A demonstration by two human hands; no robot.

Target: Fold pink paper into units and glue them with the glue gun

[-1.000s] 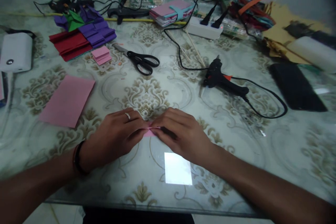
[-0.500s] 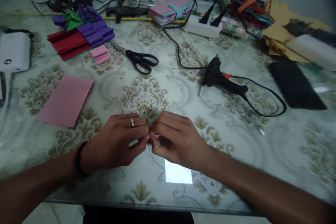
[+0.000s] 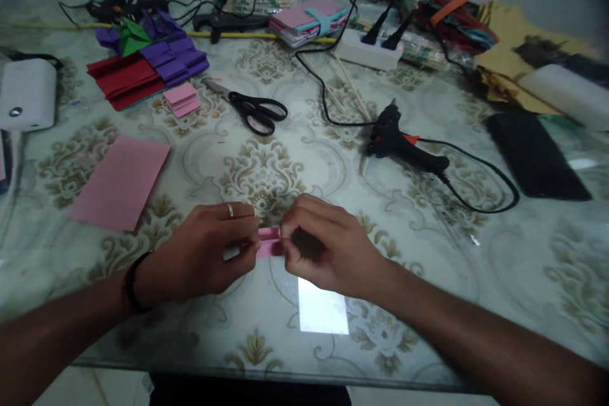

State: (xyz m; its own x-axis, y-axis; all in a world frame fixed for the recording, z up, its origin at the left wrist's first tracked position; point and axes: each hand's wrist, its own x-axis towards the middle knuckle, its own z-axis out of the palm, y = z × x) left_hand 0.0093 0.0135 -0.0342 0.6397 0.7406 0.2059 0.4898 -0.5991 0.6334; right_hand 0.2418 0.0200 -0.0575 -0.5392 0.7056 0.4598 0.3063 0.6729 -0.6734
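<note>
Between my two hands is a small folded piece of pink paper (image 3: 269, 242), with a crease running across it. My left hand (image 3: 209, 247), wearing a ring and a dark wristband, pinches its left end. At the right end my right hand (image 3: 328, 247) has thumb and fingers closed on the paper. The fingertips cover both ends. To the left lies a flat pink sheet (image 3: 121, 183). A small pleated pink paper (image 3: 182, 99) rests farther back, beside black-handled scissors (image 3: 257, 109).
A black glue gun (image 3: 404, 143) with its cord looped lies back right, near a black phone (image 3: 537, 155). Behind are a white power strip (image 3: 368, 49) and a paper stack (image 3: 307, 19). Folded red paper (image 3: 124, 79) and a white power bank (image 3: 27, 94) sit left.
My hands have moved slightly apart, the left one leftward and the right one rightward. More of the folded pink paper shows between them.
</note>
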